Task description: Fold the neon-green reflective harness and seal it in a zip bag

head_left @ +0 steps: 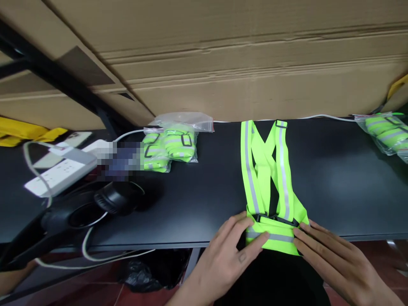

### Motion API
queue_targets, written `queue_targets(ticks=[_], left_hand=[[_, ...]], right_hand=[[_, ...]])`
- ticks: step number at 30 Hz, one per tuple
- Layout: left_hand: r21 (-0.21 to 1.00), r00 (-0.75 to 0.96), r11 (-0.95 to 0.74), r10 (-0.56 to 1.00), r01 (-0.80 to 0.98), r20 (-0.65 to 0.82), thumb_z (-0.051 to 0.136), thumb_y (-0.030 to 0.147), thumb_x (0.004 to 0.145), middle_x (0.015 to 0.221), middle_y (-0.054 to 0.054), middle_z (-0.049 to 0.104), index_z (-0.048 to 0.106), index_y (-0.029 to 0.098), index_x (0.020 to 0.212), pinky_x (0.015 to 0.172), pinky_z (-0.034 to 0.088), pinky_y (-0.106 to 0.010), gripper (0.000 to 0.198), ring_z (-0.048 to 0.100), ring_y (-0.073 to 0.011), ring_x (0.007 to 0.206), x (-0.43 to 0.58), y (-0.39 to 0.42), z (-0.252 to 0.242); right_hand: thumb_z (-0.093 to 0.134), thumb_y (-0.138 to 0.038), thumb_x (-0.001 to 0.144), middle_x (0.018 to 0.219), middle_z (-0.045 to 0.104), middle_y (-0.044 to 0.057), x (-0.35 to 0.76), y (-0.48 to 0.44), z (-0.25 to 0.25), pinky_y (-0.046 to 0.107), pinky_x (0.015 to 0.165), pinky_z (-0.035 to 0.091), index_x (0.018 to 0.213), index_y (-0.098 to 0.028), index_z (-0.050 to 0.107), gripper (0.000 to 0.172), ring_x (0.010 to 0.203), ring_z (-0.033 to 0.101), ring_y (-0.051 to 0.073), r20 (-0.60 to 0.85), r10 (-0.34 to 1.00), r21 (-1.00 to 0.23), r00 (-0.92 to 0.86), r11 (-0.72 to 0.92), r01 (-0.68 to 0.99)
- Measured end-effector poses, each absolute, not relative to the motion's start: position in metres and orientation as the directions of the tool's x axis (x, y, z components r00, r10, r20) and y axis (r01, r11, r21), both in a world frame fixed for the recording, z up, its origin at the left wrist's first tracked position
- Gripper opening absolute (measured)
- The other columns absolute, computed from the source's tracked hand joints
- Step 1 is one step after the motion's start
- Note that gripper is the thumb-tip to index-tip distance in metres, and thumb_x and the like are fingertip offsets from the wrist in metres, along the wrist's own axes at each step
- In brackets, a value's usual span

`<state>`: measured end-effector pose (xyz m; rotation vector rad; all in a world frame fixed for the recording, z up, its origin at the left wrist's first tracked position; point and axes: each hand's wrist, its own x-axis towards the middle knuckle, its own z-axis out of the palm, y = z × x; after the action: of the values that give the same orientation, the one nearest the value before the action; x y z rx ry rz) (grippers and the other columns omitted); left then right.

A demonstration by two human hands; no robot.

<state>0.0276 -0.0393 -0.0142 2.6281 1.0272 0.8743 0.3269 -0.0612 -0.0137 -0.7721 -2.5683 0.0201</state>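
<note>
Left hand [219, 263] and right hand [341, 265] at the near edge of a black desk [334, 182], both flat with fingers slightly spread, no clear pinch. Left fingers press on top of the lower band of a neon yellow-green reflective vest [270, 236], right fingertips touch that band's right end. Vest lies flat on the desk edge, lower band overhanging slightly, two straps crossing in an X and running away from the person. Fabric is thin elastic webbing with grey reflective stripes; black plastic buckle [277, 219] sits just above the hands, small black slider [281, 124] on the far strap end. Two clear zip bags of folded vests: one [168, 146] left of the vest, one [384, 134] at the right edge, partly cut off. Further left, a white power strip [54, 176] with cables, black headphones [117, 197] and a pixelated object [119, 161], unreadable. Big corrugated cardboard box [242, 55] leans behind the desk, black metal frame [57, 72] crossing it at left. Yellow item [28, 131] far left, black plastic bag [149, 272] below on red tile floor [95, 291].
</note>
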Motion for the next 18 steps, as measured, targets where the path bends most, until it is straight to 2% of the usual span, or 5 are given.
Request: queue_targets(ticks=[3,7,10,14,18], left_hand=[[0.302,0.619,-0.806,0.587,0.509,0.522,0.067,0.012,0.091,0.103,-0.011,0.064,0.062,0.013,0.121,0.079,0.061,-0.036,0.030,0.064,-0.0220,0.098,0.024,-0.027,-0.009],[0.275,0.632,-0.836,0.542,0.475,0.554,0.061,0.022,0.096,0.103,-0.013,0.069,0.061,0.010,0.116,0.079,0.061,-0.036,0.023,0.067,-0.0220,0.092,0.023,-0.008,-0.007],[0.434,0.601,-0.755,0.654,0.491,0.458,0.053,0.023,0.100,0.102,-0.009,0.070,0.059,0.013,0.120,0.077,0.060,-0.033,0.023,0.068,-0.0190,0.088,0.028,0.009,-0.005],[0.624,0.549,-0.558,0.802,0.546,0.237,0.043,0.023,0.104,0.095,-0.005,0.062,0.064,0.017,0.113,0.067,0.056,-0.027,0.023,0.064,-0.0131,0.075,0.037,0.028,-0.001],[0.474,0.490,-0.522,0.848,0.709,0.201,0.044,0.030,0.103,0.099,-0.006,0.056,0.062,0.017,0.117,0.061,0.055,-0.031,0.026,0.063,-0.0178,0.077,0.042,0.034,-0.005]], right_hand=[[0.045,0.001,0.093,0.132,0.067,0.014,0.326,-0.053,-0.007,0.045,0.103,0.056,0.130,-0.004,0.061,0.041,0.131,0.057,0.027,0.460,0.514,-0.159,-0.724,0.850,0.502],[0.061,-0.004,0.091,0.109,0.075,0.008,0.322,-0.031,0.005,0.034,0.090,0.058,0.124,-0.009,0.063,0.034,0.103,0.069,0.018,0.462,0.599,-0.271,-0.654,0.797,0.539],[0.062,-0.021,0.096,0.098,0.070,0.006,0.318,-0.004,0.015,0.033,0.076,0.057,0.119,-0.017,0.066,0.024,0.087,0.067,0.017,0.369,0.703,-0.384,-0.608,0.711,0.589],[0.051,-0.038,0.101,0.094,0.065,0.005,0.311,0.034,0.018,0.030,0.072,0.054,0.106,-0.022,0.069,0.025,0.085,0.063,0.017,0.121,0.796,-0.521,-0.594,0.560,0.644],[0.043,-0.041,0.104,0.096,0.064,0.007,0.306,0.054,0.004,0.037,0.084,0.051,0.094,-0.022,0.068,0.033,0.095,0.057,0.021,0.063,0.796,-0.495,-0.602,0.549,0.674]])
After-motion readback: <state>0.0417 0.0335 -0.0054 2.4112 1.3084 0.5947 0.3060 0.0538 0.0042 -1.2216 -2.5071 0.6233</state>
